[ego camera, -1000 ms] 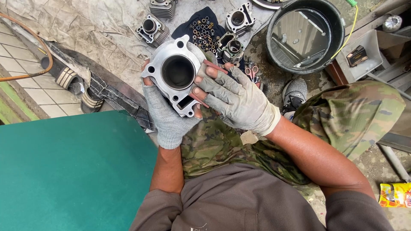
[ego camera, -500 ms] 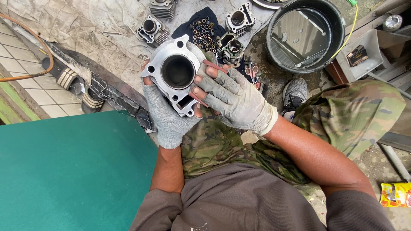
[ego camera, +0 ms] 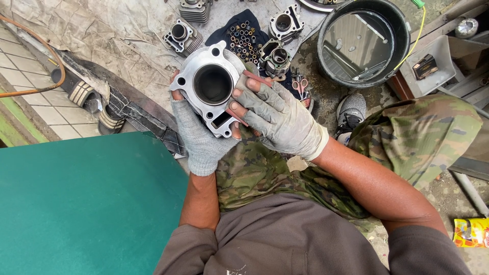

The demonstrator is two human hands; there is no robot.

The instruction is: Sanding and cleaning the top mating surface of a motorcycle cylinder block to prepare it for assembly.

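Above the lap, over camouflage trousers (ego camera: 407, 137), an engine cylinder block (ego camera: 211, 91) is held up with its round bore turned towards the camera. It is cradled from below and behind by the left hand (ego camera: 201, 137), whose grip is closed around the lower left edge of the casting, the thumb showing at the left rim. The right hand (ego camera: 277, 119) is laid against the right flank of the block, its bare fingertips (ego camera: 237, 93) (the glove is cut short) pressed on the flat gasket face beside the bore; its grip is closed on the block as well.

Beyond the hands, on a crumpled sheet (ego camera: 112, 35) spread over the ground, further cylinder blocks (ego camera: 182, 36) are set out, along with a dark cloth (ego camera: 244, 38) bearing many small metal sleeves. A black bucket (ego camera: 362, 43) stands to the right, and a pair of pink-handled scissors (ego camera: 299, 85) lies near a grey shoe (ego camera: 350, 113).

The step in hand is judged to be inspection of the bore and the mating face. For the next move, a steady hold by the left hand would be called for, so that the right could be freed to feel or wipe the surface without the heavy casting being tipped.
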